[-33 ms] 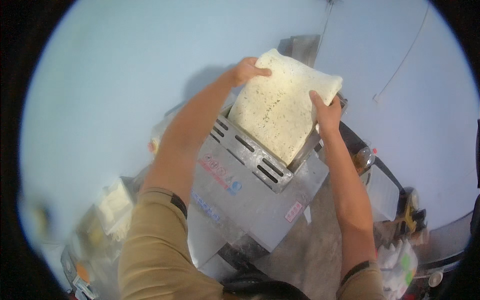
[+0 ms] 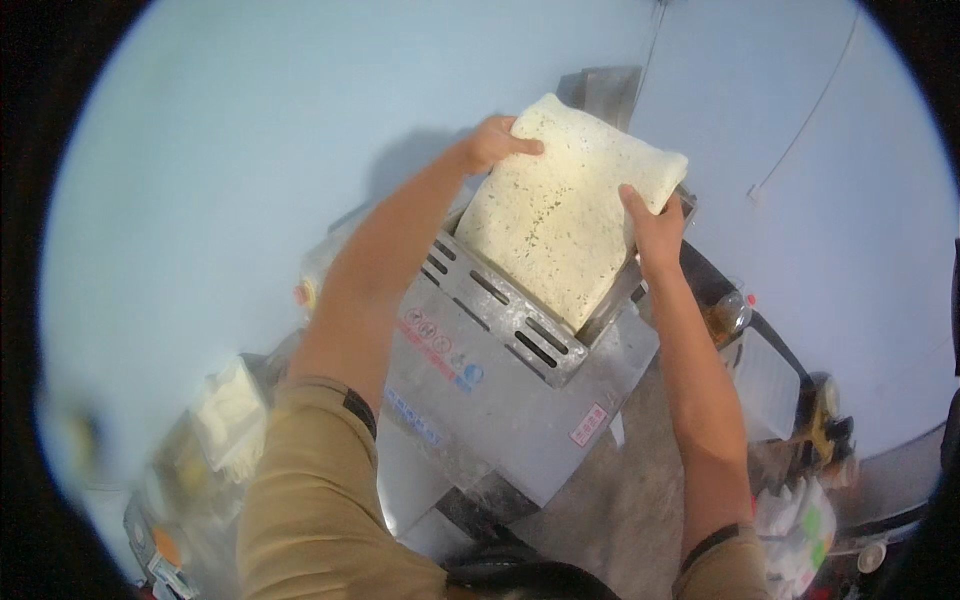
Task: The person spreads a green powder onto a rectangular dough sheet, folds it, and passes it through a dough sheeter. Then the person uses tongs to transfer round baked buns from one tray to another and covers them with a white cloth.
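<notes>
A wide, thick sheet of pale dough (image 2: 560, 215) speckled with green flecks hangs between my two hands. Its lower edge sits in the top opening of a grey metal machine (image 2: 490, 400), behind a slotted metal guard (image 2: 510, 305). My left hand (image 2: 497, 144) grips the upper left corner, thumb on the near face and fingers hidden behind. At the right edge, my right hand (image 2: 657, 222) pinches the sheet with its thumb in front and the fingers partly hidden. The upper edge bulges as if folded over. What lies below the dough inside the machine is hidden.
Pale blue walls (image 2: 280, 130) meet behind the machine. To the right are a clear bottle (image 2: 733, 312) with a red cap and a translucent white container (image 2: 762, 385). A container of pale stuff (image 2: 232, 415) stands at left. Plastic bags (image 2: 795, 530) lie lower right.
</notes>
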A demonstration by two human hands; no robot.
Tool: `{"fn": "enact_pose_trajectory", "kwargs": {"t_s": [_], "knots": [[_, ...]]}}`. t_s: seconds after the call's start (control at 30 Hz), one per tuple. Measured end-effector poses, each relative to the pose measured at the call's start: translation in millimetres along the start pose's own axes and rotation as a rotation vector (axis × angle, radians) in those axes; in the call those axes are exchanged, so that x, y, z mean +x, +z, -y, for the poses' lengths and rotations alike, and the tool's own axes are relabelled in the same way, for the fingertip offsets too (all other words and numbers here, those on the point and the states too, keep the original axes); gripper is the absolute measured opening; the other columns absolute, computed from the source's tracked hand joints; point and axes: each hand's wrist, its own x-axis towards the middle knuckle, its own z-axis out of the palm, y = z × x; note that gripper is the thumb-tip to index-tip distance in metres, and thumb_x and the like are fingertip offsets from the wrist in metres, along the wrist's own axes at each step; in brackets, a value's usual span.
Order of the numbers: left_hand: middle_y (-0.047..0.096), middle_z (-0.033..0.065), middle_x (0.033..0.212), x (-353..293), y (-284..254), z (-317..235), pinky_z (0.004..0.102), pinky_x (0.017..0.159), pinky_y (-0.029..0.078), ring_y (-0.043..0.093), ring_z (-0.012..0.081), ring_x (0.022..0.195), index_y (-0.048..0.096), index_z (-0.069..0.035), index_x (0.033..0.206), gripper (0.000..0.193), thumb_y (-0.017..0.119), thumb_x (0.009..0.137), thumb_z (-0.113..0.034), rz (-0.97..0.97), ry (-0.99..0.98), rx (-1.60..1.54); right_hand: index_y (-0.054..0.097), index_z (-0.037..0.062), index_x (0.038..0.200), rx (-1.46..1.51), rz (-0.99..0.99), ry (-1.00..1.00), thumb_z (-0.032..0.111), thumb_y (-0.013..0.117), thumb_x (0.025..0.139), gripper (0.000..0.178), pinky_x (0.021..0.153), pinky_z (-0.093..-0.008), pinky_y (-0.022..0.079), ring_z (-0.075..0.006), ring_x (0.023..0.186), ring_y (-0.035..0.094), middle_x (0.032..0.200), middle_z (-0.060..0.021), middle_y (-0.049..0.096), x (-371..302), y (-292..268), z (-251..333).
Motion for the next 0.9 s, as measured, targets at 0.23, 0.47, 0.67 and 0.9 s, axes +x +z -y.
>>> {"fn": "enact_pose_trajectory", "kwargs": {"t_s": [0.23,0.47,0.67,0.9], "knots": [[0.07,0.0203,0.129,1,9,5,0.0429,0.103,0.055,0.07,0.0298,0.113,0.058,0.006,0.141,0.058,0.08,0.093,-0.019,0.034,-0.058,0.018,0.054,-0.0052,0.132,-0.12,-0.063,-0.041,0.027,0.085,0.09,0.061,0.094,-0.043,0.057,-0.0319,0.107,0.071,0.121,-0.023,0.069,-9,2,-6],[0.069,0.0216,0.13,-19,-20,26,0.0427,0.098,0.059,0.071,0.0297,0.114,0.056,0.007,0.141,0.061,0.083,0.09,-0.013,-0.028,0.038,-0.059,0.048,-0.0053,0.137,-0.254,-0.057,-0.185,0.027,0.08,0.094,0.062,0.098,-0.0451,0.054,-0.033,0.115,0.068,0.126,-0.0255,0.065,-39,8,2],[0.071,0.019,0.13,-10,13,19,0.0439,0.101,0.056,0.071,0.0307,0.115,0.06,0.001,0.142,0.064,0.084,0.09,-0.028,0.039,-0.119,0.32,0.048,-0.0057,0.137,-0.243,-0.174,-0.05,0.026,0.078,0.095,0.06,0.102,-0.045,0.051,-0.0339,0.118,0.066,0.127,-0.025,0.065,-15,-1,-27],[0.071,0.0193,0.13,-49,-24,31,0.046,0.108,0.05,0.067,0.0337,0.122,0.059,0.003,0.143,0.07,0.081,0.091,-0.04,0.137,-0.142,0.47,0.049,-0.0035,0.134,-0.27,-0.101,-0.262,0.025,0.077,0.098,0.054,0.1,-0.0445,0.05,-0.029,0.115,0.064,0.12,-0.0213,0.063,-60,21,26]]}}
